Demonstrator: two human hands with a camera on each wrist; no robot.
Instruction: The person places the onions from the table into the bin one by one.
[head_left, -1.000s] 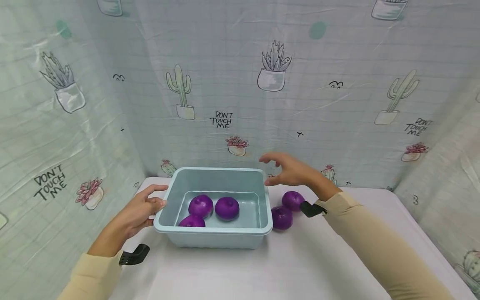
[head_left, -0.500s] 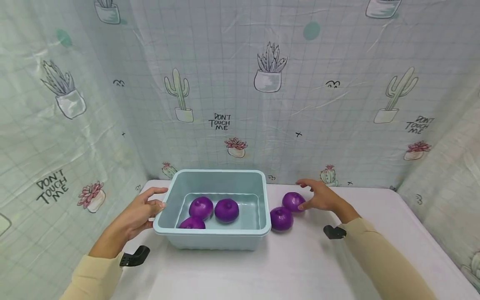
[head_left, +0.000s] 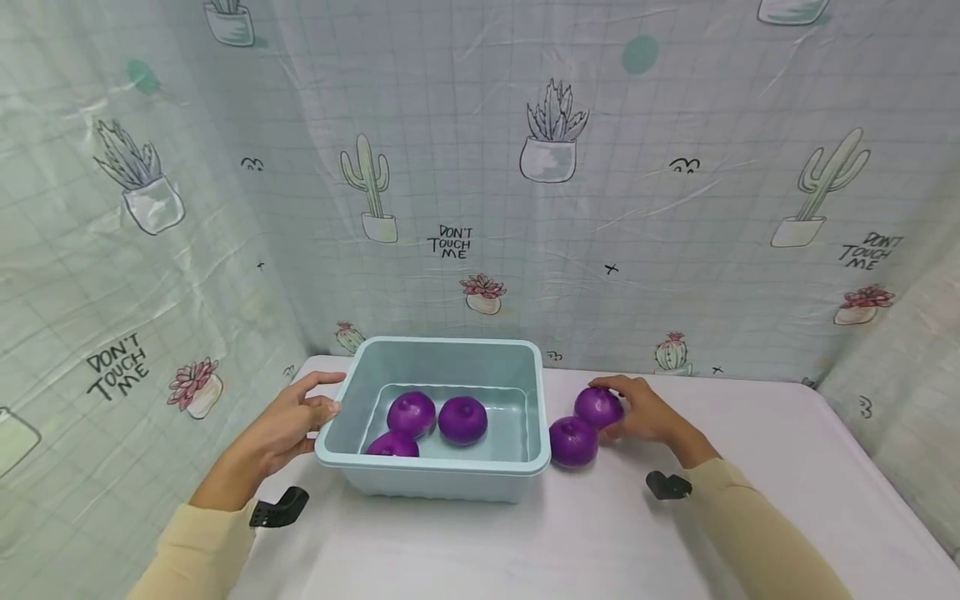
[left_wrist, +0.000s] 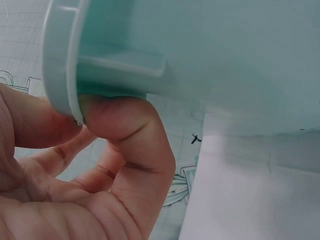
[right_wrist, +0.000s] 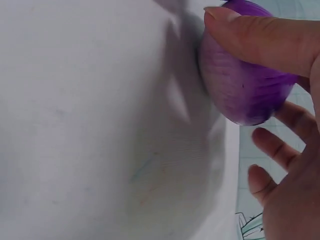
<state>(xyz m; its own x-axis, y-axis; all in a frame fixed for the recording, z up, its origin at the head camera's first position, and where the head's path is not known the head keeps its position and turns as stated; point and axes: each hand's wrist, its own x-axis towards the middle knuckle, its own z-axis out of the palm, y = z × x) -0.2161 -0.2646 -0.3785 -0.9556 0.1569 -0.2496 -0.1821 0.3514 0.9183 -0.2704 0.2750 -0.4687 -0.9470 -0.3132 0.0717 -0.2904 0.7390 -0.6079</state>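
Observation:
A pale blue plastic tub (head_left: 435, 483) stands on the white table, and my left hand (head_left: 279, 429) pinches its left rim. In the left wrist view, thumb and a bent finger (left_wrist: 145, 145) close on that rim (left_wrist: 62, 60). Three purple onions lie inside: a left one (head_left: 411, 414), a right one (head_left: 462, 420) and a front one (head_left: 392, 444) partly hidden by the tub wall. Right of the tub, my right hand (head_left: 645, 414) grips the farther purple onion (head_left: 597, 407), thumb across it in the right wrist view. Another purple onion (head_left: 573, 442) sits just in front, beside the tub.
The white table (head_left: 435, 550) ends against a patterned curtain (head_left: 480, 183) at the back, with more curtain at both sides. Black bands (head_left: 667, 486) sit at both wrists over beige sleeves (head_left: 757, 533).
My right hand has moved from above the tub's right rim, rightward and down, and taken hold of the farther onion. My left hand has stayed on the rim.

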